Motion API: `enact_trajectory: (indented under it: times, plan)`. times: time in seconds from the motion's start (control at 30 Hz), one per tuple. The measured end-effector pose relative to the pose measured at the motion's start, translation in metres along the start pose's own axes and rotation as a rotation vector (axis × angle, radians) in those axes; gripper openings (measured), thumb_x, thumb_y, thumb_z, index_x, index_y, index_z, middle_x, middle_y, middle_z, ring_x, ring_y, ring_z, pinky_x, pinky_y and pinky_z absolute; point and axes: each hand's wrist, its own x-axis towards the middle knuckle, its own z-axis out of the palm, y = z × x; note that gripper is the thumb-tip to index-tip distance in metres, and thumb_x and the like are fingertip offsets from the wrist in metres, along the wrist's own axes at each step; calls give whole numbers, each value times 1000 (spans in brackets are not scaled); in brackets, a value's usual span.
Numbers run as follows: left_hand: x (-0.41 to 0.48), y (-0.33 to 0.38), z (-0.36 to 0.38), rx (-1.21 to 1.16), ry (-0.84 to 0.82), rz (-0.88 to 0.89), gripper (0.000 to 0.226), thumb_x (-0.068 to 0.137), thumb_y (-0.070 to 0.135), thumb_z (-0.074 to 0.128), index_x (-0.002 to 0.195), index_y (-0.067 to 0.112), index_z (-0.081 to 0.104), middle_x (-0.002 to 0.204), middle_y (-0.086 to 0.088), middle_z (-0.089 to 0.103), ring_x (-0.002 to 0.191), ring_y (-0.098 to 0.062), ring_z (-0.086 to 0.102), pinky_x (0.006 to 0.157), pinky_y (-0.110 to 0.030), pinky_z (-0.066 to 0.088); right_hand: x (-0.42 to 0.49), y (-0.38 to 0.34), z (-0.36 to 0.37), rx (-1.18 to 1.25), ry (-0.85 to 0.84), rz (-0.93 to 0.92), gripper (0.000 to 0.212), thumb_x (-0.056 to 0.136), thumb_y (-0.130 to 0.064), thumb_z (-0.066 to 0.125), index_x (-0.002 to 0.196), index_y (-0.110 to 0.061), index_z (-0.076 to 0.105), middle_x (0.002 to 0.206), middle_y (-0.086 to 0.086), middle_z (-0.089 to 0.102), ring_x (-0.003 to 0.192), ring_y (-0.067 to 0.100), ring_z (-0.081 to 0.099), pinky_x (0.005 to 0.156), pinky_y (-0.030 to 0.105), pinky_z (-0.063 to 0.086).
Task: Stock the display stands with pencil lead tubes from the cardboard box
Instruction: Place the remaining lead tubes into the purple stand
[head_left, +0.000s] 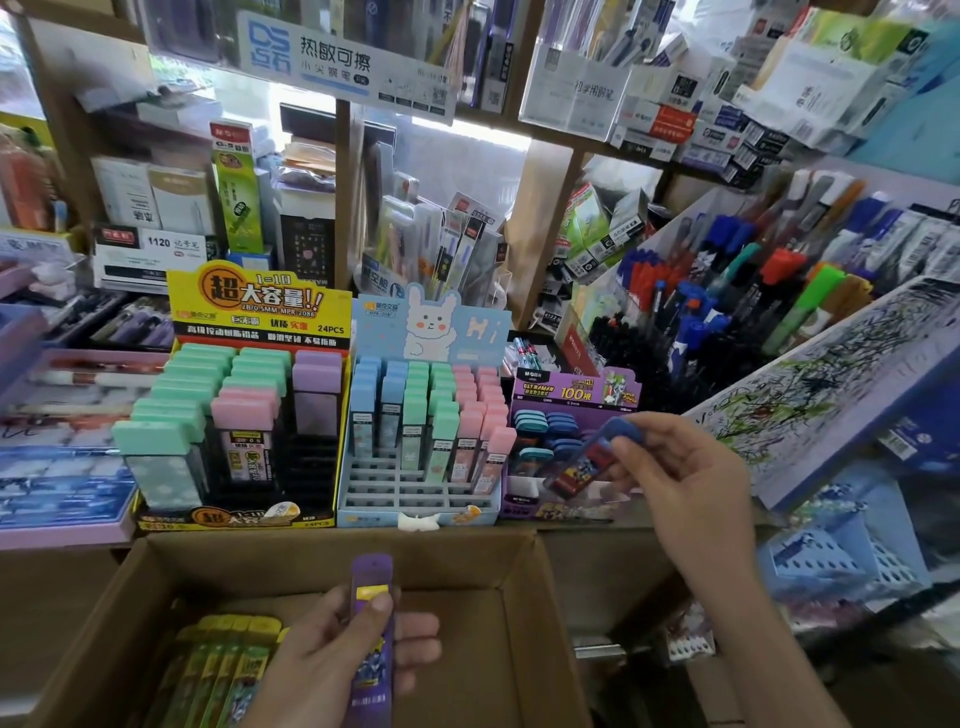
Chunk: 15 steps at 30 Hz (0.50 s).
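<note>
The left hand grips a purple plastic lead tube with curled fingers above the open brown cardboard box. The right hand pinches a tilted blue-capped tube at the purple display stand marked "ULTRAMAN 100". The yellow display stand reads "24PCS".

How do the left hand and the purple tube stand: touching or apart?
Touching. The head view shows the left hand holding the purple tube, its thumb pressed on the tube's yellow label.
</note>
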Motion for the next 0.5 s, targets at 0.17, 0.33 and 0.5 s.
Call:
enact_trajectory:
  times: [0.17,0.33,0.5]
  plan:
    - [-3,2,1,21,3,24,16,97,5,60,108,-5,66,85,-30,76,63,-35,76,44,-34,59,13,10,0,-101,-40,-33,23,92,3,69,107,-14,73,88,-3,76,79,16,76,70,27,63]
    - [-5,1,2,54,14,46,16,97,5,62,105,-6,68,83,-28,76,61,-32,76,44,-32,59,14,23,7,-136,-77,-36,21,92,1,70,105,-15,74,86,-5,77,80,14,76,74,31,64]
    - [-4,1,0,68,9,37,15,96,6,64,104,-4,70,84,-27,76,61,-31,76,46,-34,59,14,33,13,-225,-104,-70,30,91,-4,74,108,-28,71,97,-6,75,86,11,75,76,30,64]
